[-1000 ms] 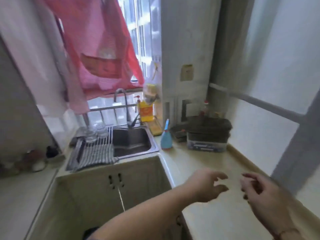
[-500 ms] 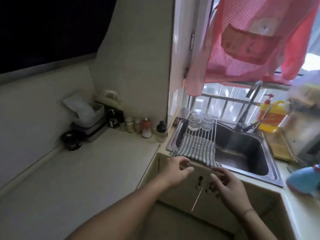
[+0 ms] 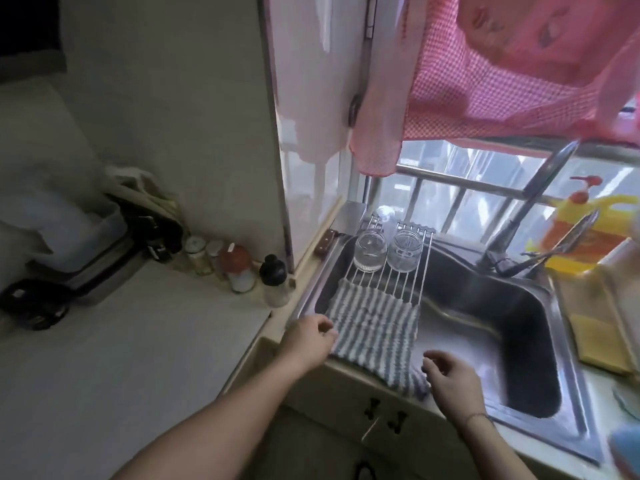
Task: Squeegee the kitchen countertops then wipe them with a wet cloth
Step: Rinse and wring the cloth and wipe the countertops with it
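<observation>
Fingers of both hands, left hand (image 3: 306,342) and right hand (image 3: 450,379), are loosely curled, nothing gripped, now brought closer to the striped cloth (image 3: 372,336), whose long axis is run from the front counter edge back over the rack (image 3: 391,271).

We see a glossy steel sink (image 3: 540,344), a ribbed striped cloth (image 3: 374,337), clear glass jars (image 3: 370,250) and a matt worktop (image 3: 138,341).

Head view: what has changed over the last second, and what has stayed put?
The view swung from the right-hand counter to the sink. Both hands came forward to the striped cloth on the rack: the left hand at its left edge, the right hand at its near corner; neither plainly grips it. The two glass jars and cloth stayed put.
</observation>
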A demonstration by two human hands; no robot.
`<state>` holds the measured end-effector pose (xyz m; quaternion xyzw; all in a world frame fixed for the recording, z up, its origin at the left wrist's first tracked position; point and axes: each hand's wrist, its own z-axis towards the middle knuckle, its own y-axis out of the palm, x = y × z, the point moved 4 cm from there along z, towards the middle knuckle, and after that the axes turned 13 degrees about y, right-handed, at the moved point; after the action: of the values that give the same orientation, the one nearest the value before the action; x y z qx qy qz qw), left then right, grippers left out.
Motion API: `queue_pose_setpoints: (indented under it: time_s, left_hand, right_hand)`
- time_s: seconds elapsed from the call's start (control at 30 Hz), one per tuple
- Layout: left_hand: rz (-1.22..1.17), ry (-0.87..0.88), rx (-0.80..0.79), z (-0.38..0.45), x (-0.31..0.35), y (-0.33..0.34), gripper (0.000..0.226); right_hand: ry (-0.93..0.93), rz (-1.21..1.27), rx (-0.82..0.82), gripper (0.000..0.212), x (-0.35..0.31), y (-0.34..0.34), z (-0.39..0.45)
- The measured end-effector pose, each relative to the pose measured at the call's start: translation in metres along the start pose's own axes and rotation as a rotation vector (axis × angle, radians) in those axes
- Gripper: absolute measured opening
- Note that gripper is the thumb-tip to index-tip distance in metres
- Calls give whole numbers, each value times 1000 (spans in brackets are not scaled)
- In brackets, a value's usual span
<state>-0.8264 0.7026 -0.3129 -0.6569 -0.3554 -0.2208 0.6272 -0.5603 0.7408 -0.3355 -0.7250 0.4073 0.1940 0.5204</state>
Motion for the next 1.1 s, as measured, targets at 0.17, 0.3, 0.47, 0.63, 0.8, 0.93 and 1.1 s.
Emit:
queue_pose_setpoints:
  time_s: [0.17, 0.3, 0.47, 0.63, 0.8, 0.93, 1.1]
  left_hand:
    - [107, -145, -3, 61, -8, 16, 25]
    - [166, -277, -24, 86, -25, 20, 25]
    - [194, -299, -188, 114, -37, 28, 40]
    - [270, -303, -272, 125, -46, 26, 34]
    - [309, -205, -228, 126, -45, 16, 29]
    - [124, -116, -86, 123, -40, 4, 27]
    - [-478, -35, 45, 119, -22, -8, 25]
  right_hand:
    - [108, -79, -137, 28, 9, 19, 94]
    - [414, 151, -543, 39, 15, 44, 117]
    - [514, 261, -642, 31, 12, 28, 124]
    - [315, 362, -556, 79, 14, 9, 116]
    - [-20, 16, -302, 43, 11, 7, 107]
    - [-30, 193, -88, 24, -3, -12, 107]
    - [-72, -50, -107, 37, -23, -19, 103]
